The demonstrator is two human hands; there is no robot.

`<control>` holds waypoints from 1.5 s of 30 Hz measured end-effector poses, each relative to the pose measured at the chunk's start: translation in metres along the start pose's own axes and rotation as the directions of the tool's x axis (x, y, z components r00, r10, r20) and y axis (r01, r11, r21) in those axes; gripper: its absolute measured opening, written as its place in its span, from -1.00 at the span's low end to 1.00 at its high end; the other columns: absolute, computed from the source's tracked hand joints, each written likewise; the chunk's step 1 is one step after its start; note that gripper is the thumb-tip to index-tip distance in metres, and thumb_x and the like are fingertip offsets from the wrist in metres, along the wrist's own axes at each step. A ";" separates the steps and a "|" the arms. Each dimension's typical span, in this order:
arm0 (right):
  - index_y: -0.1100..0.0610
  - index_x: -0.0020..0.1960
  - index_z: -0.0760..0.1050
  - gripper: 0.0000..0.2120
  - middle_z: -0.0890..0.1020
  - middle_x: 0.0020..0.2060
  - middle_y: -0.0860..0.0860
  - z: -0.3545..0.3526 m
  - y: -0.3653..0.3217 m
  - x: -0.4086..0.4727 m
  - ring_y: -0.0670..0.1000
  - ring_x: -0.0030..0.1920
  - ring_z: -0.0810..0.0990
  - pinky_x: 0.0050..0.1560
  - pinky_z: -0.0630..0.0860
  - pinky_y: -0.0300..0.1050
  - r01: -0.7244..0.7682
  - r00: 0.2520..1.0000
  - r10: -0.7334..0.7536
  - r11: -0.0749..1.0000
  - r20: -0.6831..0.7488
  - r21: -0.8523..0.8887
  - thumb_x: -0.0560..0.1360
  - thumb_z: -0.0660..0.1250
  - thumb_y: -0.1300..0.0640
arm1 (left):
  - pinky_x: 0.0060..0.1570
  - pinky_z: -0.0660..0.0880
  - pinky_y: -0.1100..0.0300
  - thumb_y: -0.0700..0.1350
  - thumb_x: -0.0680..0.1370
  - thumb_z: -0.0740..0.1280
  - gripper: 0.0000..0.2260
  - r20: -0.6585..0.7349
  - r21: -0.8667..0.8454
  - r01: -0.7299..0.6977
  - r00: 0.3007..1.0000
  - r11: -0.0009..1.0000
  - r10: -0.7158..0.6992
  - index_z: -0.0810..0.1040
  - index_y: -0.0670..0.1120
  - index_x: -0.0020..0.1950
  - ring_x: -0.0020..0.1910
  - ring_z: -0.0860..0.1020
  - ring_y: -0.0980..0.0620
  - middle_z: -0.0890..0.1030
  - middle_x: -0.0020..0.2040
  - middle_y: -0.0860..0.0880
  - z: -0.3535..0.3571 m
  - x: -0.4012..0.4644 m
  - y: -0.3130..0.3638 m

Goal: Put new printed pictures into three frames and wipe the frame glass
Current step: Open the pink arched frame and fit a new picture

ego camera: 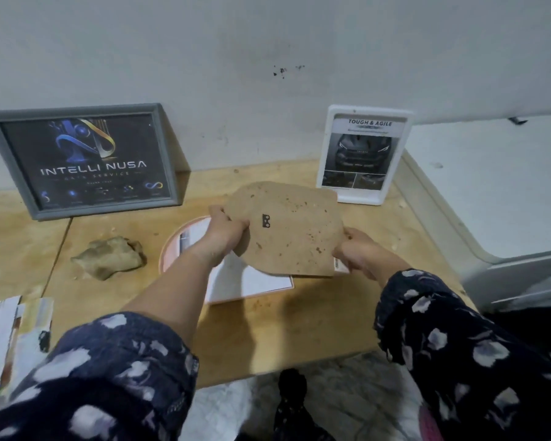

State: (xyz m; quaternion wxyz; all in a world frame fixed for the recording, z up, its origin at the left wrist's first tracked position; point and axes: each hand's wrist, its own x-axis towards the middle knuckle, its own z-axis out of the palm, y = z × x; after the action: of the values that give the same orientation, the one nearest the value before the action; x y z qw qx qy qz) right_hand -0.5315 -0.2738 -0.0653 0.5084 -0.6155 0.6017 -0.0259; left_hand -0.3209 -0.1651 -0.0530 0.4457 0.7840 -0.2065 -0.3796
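Note:
I hold a brown fibreboard backing board [287, 229] with a small metal hanger above the table. My left hand [225, 230] grips its left edge and my right hand [358, 249] grips its right edge. Below the board lies a pink-rimmed frame [172, 246], face down, with a white print [252, 283] showing inside it. A grey frame [83, 159] with a dark "INTELLI NUSA" picture leans on the wall at the back left. A white frame [365, 154] with a "TOUGH & AGILE" car picture stands at the back right.
A crumpled beige cloth [110, 256] lies on the wooden table [268, 329] left of the pink frame. Loose printed pictures [13, 338] sit at the table's front left edge. A white and grey surface [497, 192] borders the table on the right.

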 end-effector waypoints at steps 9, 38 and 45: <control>0.17 0.30 0.43 -0.58 0.57 0.06 0.18 -0.069 0.086 0.000 0.23 0.04 0.55 0.00 0.54 0.02 -0.049 0.948 0.026 0.996 -0.316 -0.068 0.44 0.24 0.24 | 0.29 0.31 -0.08 0.08 0.47 0.39 -0.45 0.208 0.675 -0.239 0.969 0.698 0.131 0.33 -0.04 0.39 0.33 0.30 -0.17 0.31 0.33 -0.13 0.105 0.002 -0.010; 0.06 0.41 0.31 -0.48 0.35 0.35 0.07 0.087 -0.011 0.011 0.12 0.36 0.24 0.30 0.24 0.07 0.320 0.899 -0.436 0.612 0.029 -0.723 0.52 0.21 -0.14 | 0.37 0.16 -0.07 0.14 0.52 0.32 -0.35 -0.358 0.648 0.307 0.931 0.697 -0.077 0.17 -0.13 0.47 0.44 0.16 -0.20 0.19 0.45 -0.18 -0.017 -0.002 -0.057; 0.07 0.44 0.21 -0.14 0.25 0.36 0.09 0.108 -0.021 0.017 0.16 0.38 0.17 0.32 0.24 0.13 0.256 0.947 -0.316 0.616 0.065 -0.745 0.30 0.35 -0.36 | 0.32 0.24 -0.07 0.14 0.48 0.37 -0.36 -0.355 0.634 0.351 0.924 0.689 -0.144 0.21 -0.11 0.44 0.41 0.21 -0.18 0.21 0.43 -0.16 -0.037 -0.007 -0.077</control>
State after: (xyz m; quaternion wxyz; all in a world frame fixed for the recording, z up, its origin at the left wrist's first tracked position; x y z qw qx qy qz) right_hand -0.4426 -0.2279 -0.1139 0.1793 -0.8552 0.4716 0.1191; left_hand -0.2976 -0.1013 -0.1044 0.0919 0.9582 -0.1589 -0.2195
